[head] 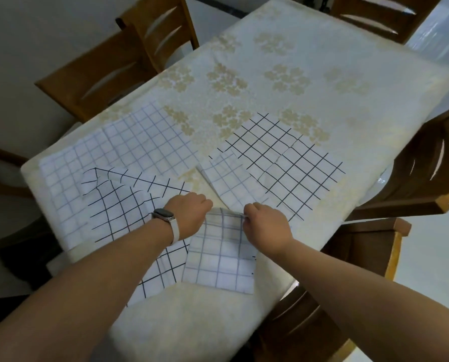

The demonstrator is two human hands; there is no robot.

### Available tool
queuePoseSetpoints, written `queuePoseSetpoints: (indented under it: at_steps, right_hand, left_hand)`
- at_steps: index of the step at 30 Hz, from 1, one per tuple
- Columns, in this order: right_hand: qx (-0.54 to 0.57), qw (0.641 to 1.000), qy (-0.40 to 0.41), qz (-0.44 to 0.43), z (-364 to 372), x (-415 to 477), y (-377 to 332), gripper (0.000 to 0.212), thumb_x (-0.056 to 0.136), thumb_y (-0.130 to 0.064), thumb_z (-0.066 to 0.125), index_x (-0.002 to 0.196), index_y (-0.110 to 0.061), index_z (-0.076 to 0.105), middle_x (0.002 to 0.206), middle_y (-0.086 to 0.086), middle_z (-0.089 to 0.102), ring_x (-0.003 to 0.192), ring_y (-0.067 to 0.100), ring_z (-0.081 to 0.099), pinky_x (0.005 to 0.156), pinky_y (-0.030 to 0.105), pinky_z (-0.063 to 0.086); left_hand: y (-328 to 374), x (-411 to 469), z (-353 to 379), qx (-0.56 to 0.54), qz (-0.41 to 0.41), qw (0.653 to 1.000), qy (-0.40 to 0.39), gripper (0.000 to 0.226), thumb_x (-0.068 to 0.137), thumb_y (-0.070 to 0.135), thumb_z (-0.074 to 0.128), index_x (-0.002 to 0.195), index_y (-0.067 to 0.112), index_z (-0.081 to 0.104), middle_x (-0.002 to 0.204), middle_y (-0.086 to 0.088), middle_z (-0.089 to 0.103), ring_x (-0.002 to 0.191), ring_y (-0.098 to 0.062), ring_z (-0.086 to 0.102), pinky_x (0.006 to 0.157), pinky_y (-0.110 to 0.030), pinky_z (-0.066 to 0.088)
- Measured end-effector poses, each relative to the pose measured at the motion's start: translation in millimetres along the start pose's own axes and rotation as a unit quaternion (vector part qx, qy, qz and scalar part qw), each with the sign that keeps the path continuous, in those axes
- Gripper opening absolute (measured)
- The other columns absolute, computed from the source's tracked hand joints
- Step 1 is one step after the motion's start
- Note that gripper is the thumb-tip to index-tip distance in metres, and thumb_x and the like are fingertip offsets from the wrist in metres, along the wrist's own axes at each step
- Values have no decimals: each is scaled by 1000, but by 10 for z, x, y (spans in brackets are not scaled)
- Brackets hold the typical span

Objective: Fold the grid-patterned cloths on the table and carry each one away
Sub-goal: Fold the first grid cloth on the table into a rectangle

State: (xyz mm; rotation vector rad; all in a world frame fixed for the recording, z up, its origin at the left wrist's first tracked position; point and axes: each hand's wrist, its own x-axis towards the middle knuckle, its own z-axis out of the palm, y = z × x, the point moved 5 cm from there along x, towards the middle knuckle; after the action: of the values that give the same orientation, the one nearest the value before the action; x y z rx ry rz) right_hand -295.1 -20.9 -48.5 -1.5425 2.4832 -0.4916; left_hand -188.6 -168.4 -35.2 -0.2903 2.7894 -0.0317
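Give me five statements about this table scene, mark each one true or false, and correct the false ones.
1. The left hand and right hand both pinch the small cloth at its far edge. True.
2. The watch sits on the right wrist. False: it is on the left wrist.
3. The tablecloth bears a flower pattern. True.
4. Only one grid cloth is in view. False: several lie there, among them a black-lined cloth.
5. A wooden chair stands by the table. True.

Right hand (266,227) pinches grid cloth (218,265) far edge; left hand (189,212) apparently too.
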Motion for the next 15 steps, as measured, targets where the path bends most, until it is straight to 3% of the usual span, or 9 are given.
queuePoseSetpoints:
  at_steps: [3,7,11,15]
  right_hand:
    - [-38,998,17,-56,-144,-112,-111,11,72,-9,64,67,-10,54,58,6,51,47,29,47,42,27,26]
    - [-71,990,18,-118,-169,-378,-210,13,71,-10,66,69,-11,53,61,5,51,48,29,46,44,27,22]
    - [-60,988,14,-140,-64,-669,-227,13,71,-8,67,72,-11,54,70,5,55,53,29,51,39,30,37]
    - [-43,982,-3,-183,108,-958,-269,4,74,-9,62,76,-10,59,82,7,66,65,30,62,44,32,47]
  left_hand:
    - [55,-247,-90,-20,26,994,104,7,79,11,61,76,15,55,71,-2,54,60,-24,51,48,-29,25]
    - [210,-663,-125,-71,18,977,201,20,78,21,39,71,16,58,67,0,54,56,-22,51,43,-26,29]
    - [387,-982,29,-97,14,973,210,22,79,20,39,72,15,60,70,0,58,58,-21,56,41,-24,31]
    - [455,-1175,228,-111,19,973,202,27,80,21,41,78,14,67,92,-4,71,76,-22,68,49,-28,52]
